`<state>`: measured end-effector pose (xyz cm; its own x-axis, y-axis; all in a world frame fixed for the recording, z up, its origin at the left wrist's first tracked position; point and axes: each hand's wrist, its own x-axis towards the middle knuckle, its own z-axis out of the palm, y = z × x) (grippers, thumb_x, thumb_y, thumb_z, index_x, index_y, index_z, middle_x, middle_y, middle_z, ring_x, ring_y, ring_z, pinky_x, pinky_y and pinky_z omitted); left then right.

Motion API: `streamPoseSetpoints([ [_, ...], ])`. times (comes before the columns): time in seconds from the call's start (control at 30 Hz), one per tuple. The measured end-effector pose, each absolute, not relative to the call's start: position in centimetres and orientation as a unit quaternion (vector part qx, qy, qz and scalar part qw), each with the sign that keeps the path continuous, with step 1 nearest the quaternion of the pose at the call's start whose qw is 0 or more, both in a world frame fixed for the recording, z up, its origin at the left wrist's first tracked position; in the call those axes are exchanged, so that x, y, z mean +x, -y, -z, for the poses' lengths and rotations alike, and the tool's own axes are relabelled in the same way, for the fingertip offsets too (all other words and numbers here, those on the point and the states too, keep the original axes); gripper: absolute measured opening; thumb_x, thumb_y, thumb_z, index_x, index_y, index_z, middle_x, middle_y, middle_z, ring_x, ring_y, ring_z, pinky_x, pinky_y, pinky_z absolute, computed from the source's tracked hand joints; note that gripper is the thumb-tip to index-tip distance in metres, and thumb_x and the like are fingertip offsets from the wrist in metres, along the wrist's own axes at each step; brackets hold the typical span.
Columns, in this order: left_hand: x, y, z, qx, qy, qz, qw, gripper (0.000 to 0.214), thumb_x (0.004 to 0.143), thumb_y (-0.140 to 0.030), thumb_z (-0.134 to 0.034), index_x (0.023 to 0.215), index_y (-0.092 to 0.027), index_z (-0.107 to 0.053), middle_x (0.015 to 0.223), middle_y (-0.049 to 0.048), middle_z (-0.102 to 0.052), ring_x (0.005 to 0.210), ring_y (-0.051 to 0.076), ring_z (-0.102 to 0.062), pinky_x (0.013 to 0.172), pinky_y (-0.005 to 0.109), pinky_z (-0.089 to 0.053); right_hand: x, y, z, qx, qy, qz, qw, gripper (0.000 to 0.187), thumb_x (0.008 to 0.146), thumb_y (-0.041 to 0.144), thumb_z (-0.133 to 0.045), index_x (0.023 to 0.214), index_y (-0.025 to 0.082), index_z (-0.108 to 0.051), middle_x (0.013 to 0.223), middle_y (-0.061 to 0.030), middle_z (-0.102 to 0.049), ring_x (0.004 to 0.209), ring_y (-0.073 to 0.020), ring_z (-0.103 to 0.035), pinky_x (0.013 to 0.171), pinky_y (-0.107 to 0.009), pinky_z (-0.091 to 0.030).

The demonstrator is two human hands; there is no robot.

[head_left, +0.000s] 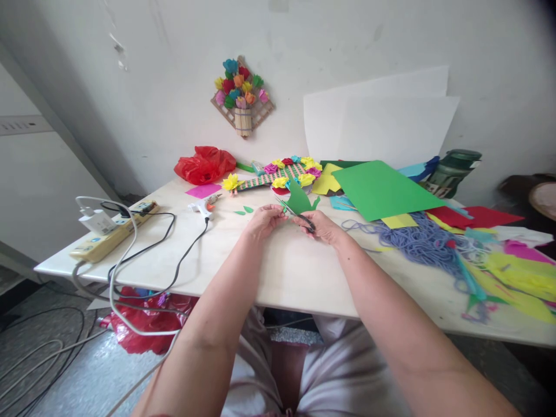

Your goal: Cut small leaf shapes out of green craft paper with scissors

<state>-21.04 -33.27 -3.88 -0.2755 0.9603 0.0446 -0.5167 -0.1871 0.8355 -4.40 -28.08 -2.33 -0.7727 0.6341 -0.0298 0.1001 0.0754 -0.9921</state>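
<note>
My right hand [320, 226] is closed around dark-handled scissors [309, 223], whose blades point left and away from me. Close to the blade tips, my left hand [268, 220] is closed in a pinch on a small piece of green paper, mostly hidden by the fingers. Just beyond both hands lies a larger cut green paper scrap [299, 198]. Two small green paper leaves [248, 209] rest on the table left of my left hand. Behind the scrap is a woven strip decorated with paper flowers [271, 178].
At the left are a glue gun [202, 206] with its cord and a power strip [115, 234]. A red plastic bag [205, 164] sits at the back. Rightward lie a green sheet [382, 188], tangled purple-blue yarn [412, 243] and coloured paper. A dark bottle [454, 171] stands behind.
</note>
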Motion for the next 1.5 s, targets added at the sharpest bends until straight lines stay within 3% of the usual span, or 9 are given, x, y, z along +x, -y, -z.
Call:
streamPoseSetpoints([
  [0.8,-21.09,33.21,3.82,0.288,-0.376,-0.706,0.526,0.01,0.065,0.002,-0.058,0.064,-0.008,-0.055,0.06,0.0029,-0.057,0.053,0.008,-0.055,0.065,0.025,-0.052,-4.7,28.38,2.26,-0.264,0.71,-0.611,0.229,0.019,0.063,0.027,-0.065,0.065,0.012,-0.054,0.043,0.0064,-0.042,0.033,-0.0026,-0.03,0.03,-0.017,-0.021],
  [1.23,-20.82,33.43,3.93,0.294,-0.375,-0.679,0.558,0.013,0.066,0.004,-0.055,0.062,-0.008,-0.058,0.06,0.0043,-0.058,0.056,0.01,-0.058,0.066,0.025,-0.053,-4.52,27.97,2.62,-0.27,0.706,-0.623,0.201,0.028,0.065,0.038,-0.065,0.073,0.014,-0.054,0.046,0.0062,-0.047,0.032,-0.0031,-0.035,0.03,-0.017,-0.019],
  [1.5,-21.01,33.36,4.07,0.303,-0.369,-0.679,0.558,0.012,0.066,0.003,-0.055,0.063,-0.008,-0.057,0.061,0.004,-0.057,0.056,0.009,-0.057,0.067,0.025,-0.053,-4.46,27.89,2.38,-0.249,0.71,-0.62,0.221,0.023,0.064,0.034,-0.064,0.066,0.013,-0.053,0.043,0.0066,-0.043,0.032,-0.0023,-0.03,0.03,-0.017,-0.019],
])
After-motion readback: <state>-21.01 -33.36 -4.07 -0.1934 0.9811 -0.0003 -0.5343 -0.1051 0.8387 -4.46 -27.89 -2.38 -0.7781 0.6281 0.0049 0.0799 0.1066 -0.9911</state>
